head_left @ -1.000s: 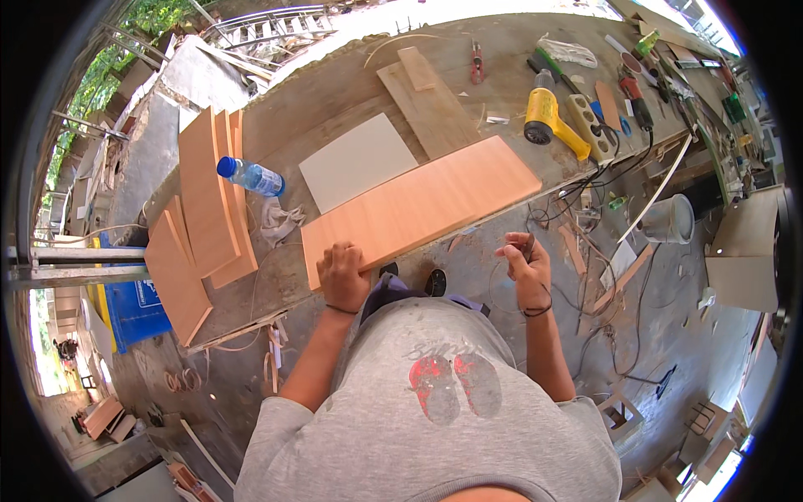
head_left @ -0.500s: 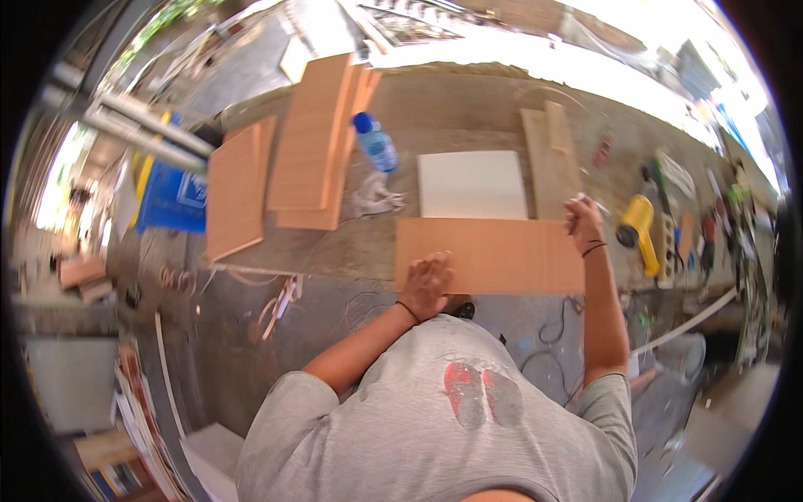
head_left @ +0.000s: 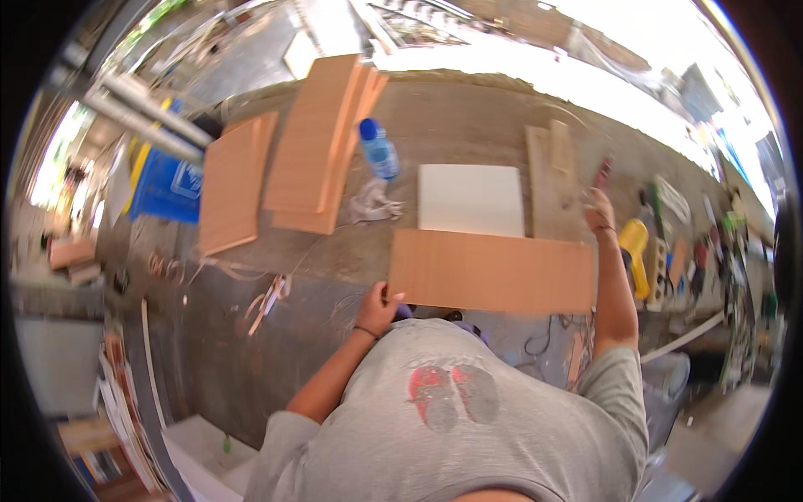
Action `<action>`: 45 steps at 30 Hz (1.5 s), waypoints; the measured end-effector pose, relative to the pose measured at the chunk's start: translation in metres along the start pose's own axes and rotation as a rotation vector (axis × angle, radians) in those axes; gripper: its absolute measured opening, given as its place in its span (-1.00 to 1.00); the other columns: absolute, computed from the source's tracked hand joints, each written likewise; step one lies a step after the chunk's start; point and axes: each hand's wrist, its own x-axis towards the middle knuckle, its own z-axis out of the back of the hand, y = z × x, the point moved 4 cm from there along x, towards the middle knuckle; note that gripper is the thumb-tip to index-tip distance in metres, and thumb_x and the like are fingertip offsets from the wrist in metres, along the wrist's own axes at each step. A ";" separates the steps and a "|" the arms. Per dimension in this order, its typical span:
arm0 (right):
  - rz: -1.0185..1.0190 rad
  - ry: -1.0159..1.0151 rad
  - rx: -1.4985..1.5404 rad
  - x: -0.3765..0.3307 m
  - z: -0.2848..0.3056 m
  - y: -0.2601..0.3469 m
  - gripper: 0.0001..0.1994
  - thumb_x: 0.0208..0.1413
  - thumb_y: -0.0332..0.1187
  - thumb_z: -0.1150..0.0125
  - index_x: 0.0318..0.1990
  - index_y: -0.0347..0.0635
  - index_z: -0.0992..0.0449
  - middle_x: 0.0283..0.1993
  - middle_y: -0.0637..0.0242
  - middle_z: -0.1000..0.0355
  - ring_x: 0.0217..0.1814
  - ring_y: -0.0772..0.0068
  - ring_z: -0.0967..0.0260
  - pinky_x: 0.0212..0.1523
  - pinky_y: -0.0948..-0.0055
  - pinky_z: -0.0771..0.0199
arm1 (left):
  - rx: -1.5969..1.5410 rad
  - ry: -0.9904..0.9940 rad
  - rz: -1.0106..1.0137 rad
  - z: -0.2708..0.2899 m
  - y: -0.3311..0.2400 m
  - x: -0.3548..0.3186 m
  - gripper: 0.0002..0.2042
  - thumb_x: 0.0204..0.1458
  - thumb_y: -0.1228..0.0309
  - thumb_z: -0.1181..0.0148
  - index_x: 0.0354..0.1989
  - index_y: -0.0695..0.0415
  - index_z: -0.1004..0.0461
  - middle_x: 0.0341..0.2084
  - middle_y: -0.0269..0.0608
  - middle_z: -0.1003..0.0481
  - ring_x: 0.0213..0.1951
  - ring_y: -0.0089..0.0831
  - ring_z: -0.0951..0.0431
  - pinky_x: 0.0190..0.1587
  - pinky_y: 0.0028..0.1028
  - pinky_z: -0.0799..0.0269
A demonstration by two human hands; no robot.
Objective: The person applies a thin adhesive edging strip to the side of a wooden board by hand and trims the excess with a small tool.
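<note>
A flat wood-coloured board (head_left: 493, 272) lies across the near edge of the bench in front of me. My left hand (head_left: 381, 309) grips its left end, thumb on top, the other fingers partly hidden at the edge. My right hand (head_left: 599, 213) is stretched past the board's right end. Its fingers are at the near end of a slim red hand tool (head_left: 603, 171) on the bench; blur hides whether they hold it. A white panel (head_left: 470, 199) lies just beyond the board, partly under its far edge.
Wood-coloured boards (head_left: 309, 142) are stacked at the left, beside a blue-capped bottle (head_left: 381, 152) and a crumpled rag (head_left: 374, 202). Plain wood strips (head_left: 548, 184) lie right of the panel. A yellow power tool (head_left: 636, 258) and other tools stand at the right.
My left hand has gone from flat on the board to gripping its left end. My right hand has reached away to the red tool. The board sits slightly tilted, its right end lower in view.
</note>
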 end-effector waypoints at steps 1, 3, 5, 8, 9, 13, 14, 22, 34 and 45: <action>-0.020 0.063 -0.176 -0.013 0.002 -0.008 -0.48 -0.13 -0.40 -0.14 0.11 -0.19 -0.42 0.14 0.01 -0.40 0.22 -0.02 -0.30 0.24 0.16 -0.29 | 0.043 0.044 0.036 -0.002 0.006 -0.002 -0.52 0.01 0.25 -0.33 0.00 0.32 -0.36 -0.26 -0.01 -0.55 -0.29 -0.17 -0.60 -0.25 -0.32 -0.54; 0.016 0.215 -0.309 -0.036 0.002 -0.016 -0.50 -0.10 -0.37 -0.14 0.11 -0.07 -0.44 0.16 0.04 -0.38 0.24 -0.03 -0.28 0.25 0.18 -0.29 | -0.417 0.198 0.314 -0.009 0.024 -0.002 -0.57 0.08 0.36 -0.26 0.06 0.34 -0.36 -0.16 -0.02 -0.55 -0.18 -0.27 -0.61 -0.12 -0.37 -0.57; 0.071 0.198 -0.331 -0.053 0.006 -0.015 -0.55 -0.07 -0.36 -0.14 0.08 -0.03 -0.46 0.13 0.05 -0.39 0.21 -0.04 -0.29 0.22 0.16 -0.31 | -0.616 0.229 0.296 -0.011 0.030 -0.001 -0.61 0.10 0.40 -0.25 0.04 0.34 -0.37 -0.19 -0.08 -0.55 -0.20 -0.39 -0.60 -0.15 -0.42 -0.58; 0.070 0.005 -0.374 -0.067 0.017 -0.007 -0.62 -0.06 -0.47 -0.06 -0.01 -0.11 -0.50 0.03 0.07 -0.43 0.08 -0.06 -0.34 0.12 0.18 -0.37 | -0.727 0.292 0.327 -0.010 0.034 -0.001 -0.65 0.13 0.41 -0.21 0.03 0.31 -0.38 -0.20 -0.14 -0.56 -0.22 -0.44 -0.61 -0.17 -0.44 -0.58; 0.027 -0.014 -0.415 -0.069 0.020 -0.007 -0.64 -0.06 -0.52 -0.02 -0.04 -0.14 -0.51 -0.01 0.07 -0.45 0.04 -0.08 -0.36 0.08 0.19 -0.39 | -0.731 0.334 0.362 -0.009 0.034 -0.001 -0.66 0.14 0.41 -0.20 0.04 0.30 -0.38 -0.20 -0.15 -0.56 -0.23 -0.43 -0.62 -0.16 -0.43 -0.58; 0.036 -0.230 -0.249 -0.084 0.045 -0.001 -0.73 -0.01 -0.49 -0.03 -0.12 -0.18 -0.53 -0.15 0.08 -0.50 -0.02 -0.03 -0.40 0.04 0.17 -0.39 | -0.447 0.427 0.386 0.003 0.030 -0.001 -0.67 0.17 0.37 -0.14 0.06 0.26 -0.38 -0.18 -0.18 -0.56 -0.22 -0.41 -0.63 -0.17 -0.45 -0.57; 0.075 -0.344 -0.157 -0.090 0.055 0.000 -0.75 0.00 -0.48 -0.04 -0.14 -0.19 -0.54 -0.17 0.08 -0.51 -0.04 -0.03 -0.41 0.04 0.17 -0.39 | -0.409 0.440 0.383 0.006 0.028 -0.001 -0.67 0.18 0.34 -0.13 0.06 0.24 -0.38 -0.18 -0.19 -0.56 -0.22 -0.41 -0.63 -0.18 -0.45 -0.56; 0.073 -0.134 -0.227 -0.106 0.063 0.009 -0.69 0.01 -0.44 -0.01 -0.06 -0.21 -0.51 -0.10 0.06 -0.50 0.02 -0.03 -0.41 0.06 0.15 -0.40 | -0.309 0.487 0.371 0.006 0.029 -0.001 -0.66 0.21 0.21 -0.08 0.09 0.08 -0.39 -0.16 -0.23 -0.56 -0.19 -0.38 -0.61 -0.18 -0.36 -0.50; -0.123 -0.248 -0.115 -0.082 0.043 0.006 -0.69 0.09 -0.32 -0.08 0.01 -0.11 -0.49 0.03 -0.02 -0.43 0.03 -0.06 -0.40 0.05 0.12 -0.41 | -0.084 0.347 0.336 0.009 0.024 -0.013 -0.71 0.21 0.29 -0.08 0.03 0.17 -0.40 -0.21 -0.29 -0.56 -0.31 -0.47 -0.58 -0.24 -0.44 -0.47; -0.264 -0.289 1.754 -0.237 0.081 0.007 -0.75 0.23 -0.39 -0.06 0.04 -0.09 -0.28 -0.07 0.24 -0.43 -0.07 0.39 -0.43 -0.08 0.30 -0.49 | 0.430 0.007 -0.627 -0.023 -0.098 0.031 -0.56 0.13 0.24 -0.17 0.09 0.28 -0.35 0.02 0.13 -0.40 0.09 0.00 -0.37 0.15 -0.16 -0.25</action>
